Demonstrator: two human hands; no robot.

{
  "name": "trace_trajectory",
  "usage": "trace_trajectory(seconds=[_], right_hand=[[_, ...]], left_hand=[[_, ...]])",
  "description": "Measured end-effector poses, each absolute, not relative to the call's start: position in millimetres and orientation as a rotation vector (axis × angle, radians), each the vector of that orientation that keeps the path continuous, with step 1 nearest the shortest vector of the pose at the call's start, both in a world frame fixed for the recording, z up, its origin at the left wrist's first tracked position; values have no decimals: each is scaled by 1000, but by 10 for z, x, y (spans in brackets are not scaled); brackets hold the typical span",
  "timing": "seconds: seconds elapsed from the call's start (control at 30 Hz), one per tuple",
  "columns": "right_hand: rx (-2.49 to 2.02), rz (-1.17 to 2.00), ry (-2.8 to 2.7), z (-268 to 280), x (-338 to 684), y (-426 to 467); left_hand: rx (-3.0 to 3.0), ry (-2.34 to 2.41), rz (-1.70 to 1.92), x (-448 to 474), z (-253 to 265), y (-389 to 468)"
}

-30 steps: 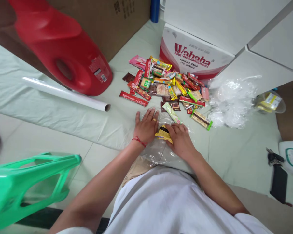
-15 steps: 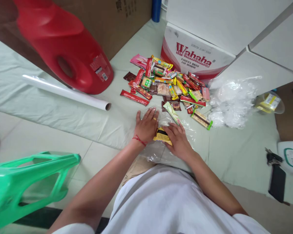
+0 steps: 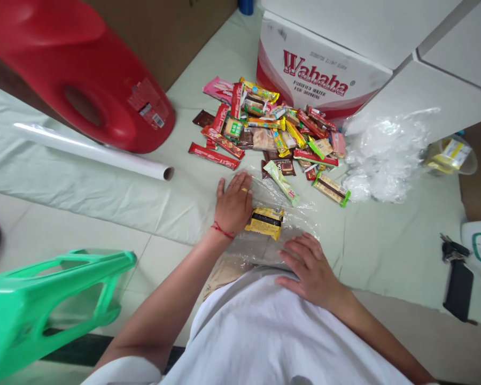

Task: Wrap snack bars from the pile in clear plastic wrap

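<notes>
Your left hand (image 3: 234, 206) lies flat on the clear film (image 3: 253, 250), fingers extended; your right hand (image 3: 308, 267) is empty, fingers spread. The yellow packet (image 3: 265, 222) sits beside your left hand; whether on or inside the film, I cannot tell. Risk: a sliding left palm could wrinkle the film, skewing the packet or nudging the pale-green bar (image 3: 282, 183).

Left grip (image 3: 233, 207) palm-down, right grip (image 3: 313, 271) fingers spread
</notes>
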State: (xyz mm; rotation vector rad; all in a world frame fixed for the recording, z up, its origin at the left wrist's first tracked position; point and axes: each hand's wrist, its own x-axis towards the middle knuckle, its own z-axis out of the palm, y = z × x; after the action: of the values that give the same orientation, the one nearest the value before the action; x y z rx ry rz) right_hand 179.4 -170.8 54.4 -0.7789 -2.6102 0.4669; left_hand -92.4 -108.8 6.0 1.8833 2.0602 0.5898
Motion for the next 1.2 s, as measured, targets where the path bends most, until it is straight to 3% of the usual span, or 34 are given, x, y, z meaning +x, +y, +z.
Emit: trace_trajectory(seconds=[0.2, 0.4, 0.73, 1.0, 1.2], right_hand=[[-1003, 270, -2516, 394, 1573, -1817], [-958, 314, -2508, 578, 1488, -1624], [-1083, 718, -2432, 690, 1346, -1033], [-1298, 1093, -2274, 551, 1173, -767], [-1347, 1160, -2220, 522, 1152, -773]], left_hand=[[1878, 2148, 519, -834, 58, -1109], [1854, 2191, 446, -758, 126, -1120], [1808, 2074, 493, -894, 125, -1097], [1820, 1810, 1076, -1294, 274, -1387], [2167, 1411, 926, -1268, 219, -1882]])
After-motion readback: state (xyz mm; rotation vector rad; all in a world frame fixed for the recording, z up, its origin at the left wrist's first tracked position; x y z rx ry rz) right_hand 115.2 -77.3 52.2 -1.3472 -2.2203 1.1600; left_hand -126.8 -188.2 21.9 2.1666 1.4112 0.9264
